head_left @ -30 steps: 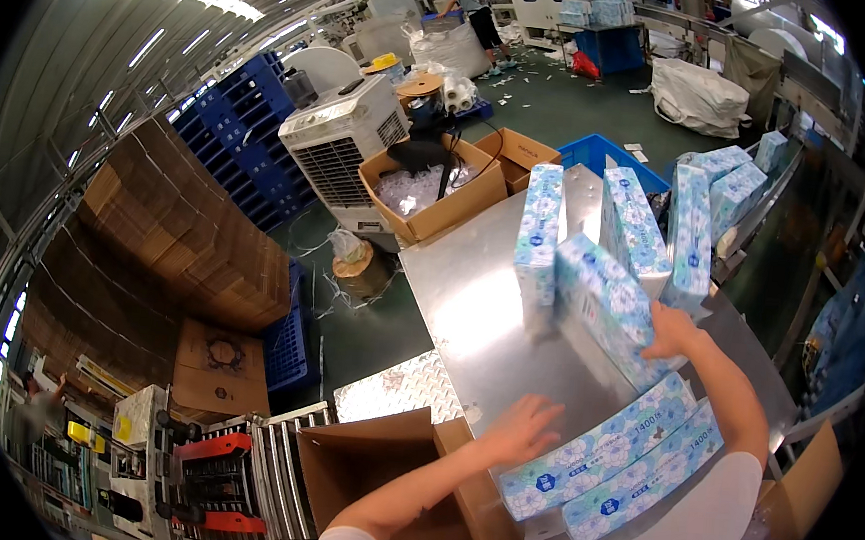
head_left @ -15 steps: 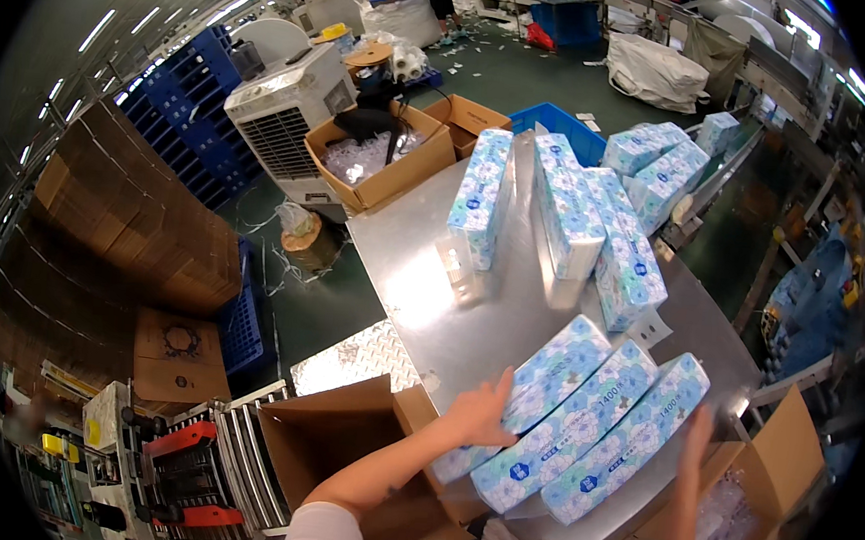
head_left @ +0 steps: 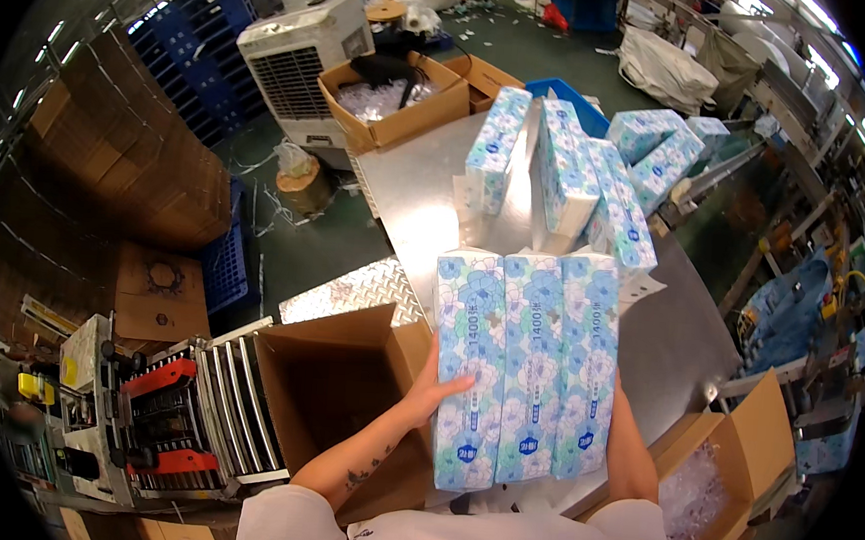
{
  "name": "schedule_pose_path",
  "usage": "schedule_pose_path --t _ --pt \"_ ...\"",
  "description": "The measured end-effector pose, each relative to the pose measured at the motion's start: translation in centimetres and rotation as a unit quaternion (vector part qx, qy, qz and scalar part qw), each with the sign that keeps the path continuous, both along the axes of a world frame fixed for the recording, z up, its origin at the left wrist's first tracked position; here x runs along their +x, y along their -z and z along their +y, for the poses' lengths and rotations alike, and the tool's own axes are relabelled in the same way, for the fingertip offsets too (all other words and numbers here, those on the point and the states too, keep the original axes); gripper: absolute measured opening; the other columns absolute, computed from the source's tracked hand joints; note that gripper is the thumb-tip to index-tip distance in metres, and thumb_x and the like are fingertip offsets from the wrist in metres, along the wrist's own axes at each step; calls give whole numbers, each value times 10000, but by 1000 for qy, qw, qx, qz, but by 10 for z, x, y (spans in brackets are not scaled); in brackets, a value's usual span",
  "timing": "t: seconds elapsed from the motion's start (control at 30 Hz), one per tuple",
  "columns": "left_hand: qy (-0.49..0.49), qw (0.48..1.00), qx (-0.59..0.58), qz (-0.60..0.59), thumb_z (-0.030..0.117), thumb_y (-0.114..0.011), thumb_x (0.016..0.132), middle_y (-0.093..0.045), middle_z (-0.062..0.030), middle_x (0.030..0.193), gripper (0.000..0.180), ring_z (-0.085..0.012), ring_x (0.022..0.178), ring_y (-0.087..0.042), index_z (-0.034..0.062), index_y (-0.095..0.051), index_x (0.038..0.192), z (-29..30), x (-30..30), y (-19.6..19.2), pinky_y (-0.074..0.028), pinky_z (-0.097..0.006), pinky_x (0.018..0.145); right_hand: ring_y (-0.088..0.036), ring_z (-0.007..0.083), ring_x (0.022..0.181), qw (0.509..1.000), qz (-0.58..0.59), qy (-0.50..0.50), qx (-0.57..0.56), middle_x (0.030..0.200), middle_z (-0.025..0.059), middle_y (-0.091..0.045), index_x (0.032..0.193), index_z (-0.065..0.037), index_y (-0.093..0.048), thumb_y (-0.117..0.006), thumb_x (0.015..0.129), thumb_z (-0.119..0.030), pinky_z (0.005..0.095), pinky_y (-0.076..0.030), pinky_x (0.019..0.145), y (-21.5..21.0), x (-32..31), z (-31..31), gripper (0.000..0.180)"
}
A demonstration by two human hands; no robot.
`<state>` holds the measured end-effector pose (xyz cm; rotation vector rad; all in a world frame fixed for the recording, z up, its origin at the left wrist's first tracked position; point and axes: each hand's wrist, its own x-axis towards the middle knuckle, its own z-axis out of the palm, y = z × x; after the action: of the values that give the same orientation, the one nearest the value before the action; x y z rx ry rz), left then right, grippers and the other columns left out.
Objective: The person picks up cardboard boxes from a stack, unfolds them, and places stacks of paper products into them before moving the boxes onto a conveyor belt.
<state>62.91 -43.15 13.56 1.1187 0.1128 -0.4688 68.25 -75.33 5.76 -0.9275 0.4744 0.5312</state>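
Three tissue packs [head_left: 528, 377] with a blue and white flower print stand side by side in a tight block, held between my hands in front of me. My left hand [head_left: 437, 383] grips the block's left side, its thumb lying over the front of the left pack. Against the right side presses my right hand [head_left: 625, 409], its fingers mostly hidden by the packs. Below the block's left side an open cardboard carton [head_left: 412, 354] sits near my left forearm. Behind the block, more tissue packs [head_left: 568, 169] stand on the metal table [head_left: 414, 173].
A roller conveyor [head_left: 243, 397] with red parts lies left of the carton. At lower right is an open box [head_left: 758, 423] of clear plastic. Further off are a box with a black item [head_left: 381, 69], a blue crate [head_left: 569, 104], an air cooler [head_left: 302, 55] and stacked cardboard [head_left: 125, 148].
The three packs have gone from lying slanted on the table to being squeezed together and turned upright before me. Both hands moved with them, and my view has shifted.
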Motion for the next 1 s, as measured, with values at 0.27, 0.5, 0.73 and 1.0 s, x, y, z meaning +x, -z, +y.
schedule_pose_path --t 0.27,0.5,0.73,1.0 --pt "-90 926 268 -250 250 -804 598 -319 -196 1339 1019 -280 1191 -396 -10 -171 1353 99 -128 -131 -280 -389 1012 -483 244 1120 986 -149 -24 69 1195 113 -532 1214 8 -482 -395 941 -231 332 -381 945 6 -33 156 373" --pt "-120 924 361 -49 77 -805 594 -508 -138 1174 817 -221 1081 -494 -19 -360 1273 191 -240 -47 -396 -334 918 -479 254 1133 972 -167 -156 49 1200 123 -532 1216 3 -483 -396 940 -204 337 -385 944 36 -127 286 356" --pt "-322 834 438 100 24 -739 653 -377 -195 1300 778 -278 1214 -378 -10 -295 1292 219 -263 -15 -304 -390 1012 -450 344 1165 673 -629 -275 -277 1216 208 -497 1205 -19 -495 -479 854 -55 374 -373 964 15 -101 331 353" --pt "-81 560 824 -44 387 -634 758 -422 -196 1240 626 -406 1169 -366 71 -413 1251 239 -211 94 -292 -541 960 -391 317 1203 392 -719 -358 -448 1244 194 -454 1168 -64 -510 -561 794 -287 557 -269 971 15 -135 422 438"
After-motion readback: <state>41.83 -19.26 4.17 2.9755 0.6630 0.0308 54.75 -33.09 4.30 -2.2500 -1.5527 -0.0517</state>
